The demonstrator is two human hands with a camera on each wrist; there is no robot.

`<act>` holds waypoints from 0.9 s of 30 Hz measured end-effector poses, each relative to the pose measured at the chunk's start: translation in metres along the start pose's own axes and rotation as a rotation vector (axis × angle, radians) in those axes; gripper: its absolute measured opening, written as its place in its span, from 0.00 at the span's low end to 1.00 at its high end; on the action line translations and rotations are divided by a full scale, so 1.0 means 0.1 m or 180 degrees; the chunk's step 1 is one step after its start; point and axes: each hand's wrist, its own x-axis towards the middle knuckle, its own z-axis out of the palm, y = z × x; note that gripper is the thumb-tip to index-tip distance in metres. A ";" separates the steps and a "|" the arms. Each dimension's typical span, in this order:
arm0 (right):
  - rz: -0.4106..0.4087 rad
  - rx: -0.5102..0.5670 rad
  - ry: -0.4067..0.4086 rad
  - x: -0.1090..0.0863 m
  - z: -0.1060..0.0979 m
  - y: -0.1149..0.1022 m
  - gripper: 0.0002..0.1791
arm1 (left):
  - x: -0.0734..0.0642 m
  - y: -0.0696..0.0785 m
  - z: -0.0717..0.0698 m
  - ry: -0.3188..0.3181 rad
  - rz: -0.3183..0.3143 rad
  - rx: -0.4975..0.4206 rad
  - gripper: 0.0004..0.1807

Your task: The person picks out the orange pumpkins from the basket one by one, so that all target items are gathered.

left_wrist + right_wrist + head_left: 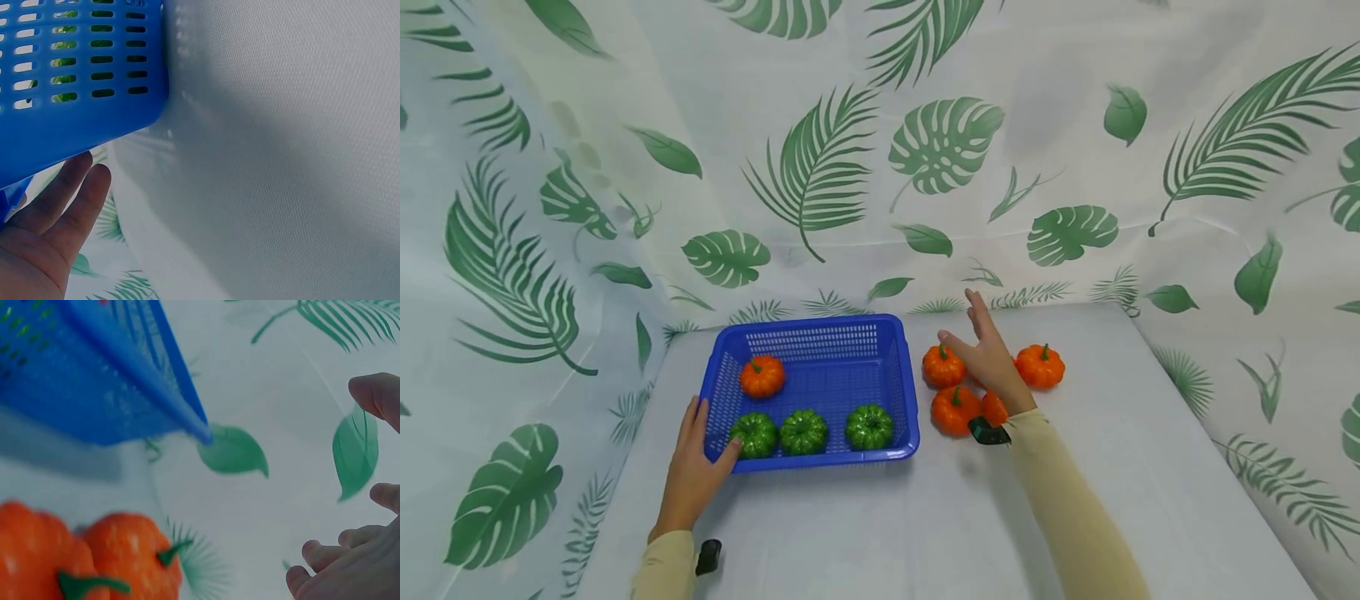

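Observation:
My left hand (692,471) rests at the front left corner of a blue plastic basket (805,461), fingers extended along its outer side and thumb over the front rim beside a green pumpkin (756,435). Two more green pumpkins, one in the middle (803,432) and one to the right (869,427), sit along the basket's front. An orange pumpkin (763,377) lies at its back left. My right hand (992,358), fingers spread and holding nothing, hovers over several orange pumpkins (955,410) right of the basket, partly hiding some. The right wrist view shows its fingers (325,555) apart from them.
All of it stands on a white-covered table (850,533). A white curtain (865,233) printed with green leaves hangs behind and at both sides. Another orange pumpkin (1041,367) lies at the right end of the group.

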 end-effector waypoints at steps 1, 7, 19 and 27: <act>-0.0014 0.0002 -0.0030 0.02 0.06 -0.03 0.51 | 0.00 0.00 0.00 0.0006 -0.0002 -0.0001 0.52; -0.0129 0.0103 -0.0189 0.07 0.39 -0.18 0.51 | 0.00 0.00 0.01 -0.0004 -0.0037 -0.0012 0.52; -0.0329 0.0341 -0.0654 0.14 0.97 -0.35 0.48 | 0.00 -0.02 0.01 0.0026 -0.0061 0.0008 0.51; -0.0453 0.0290 -0.0964 0.24 1.36 -0.40 0.49 | 0.03 -0.02 0.03 0.0054 0.0013 -0.0045 0.51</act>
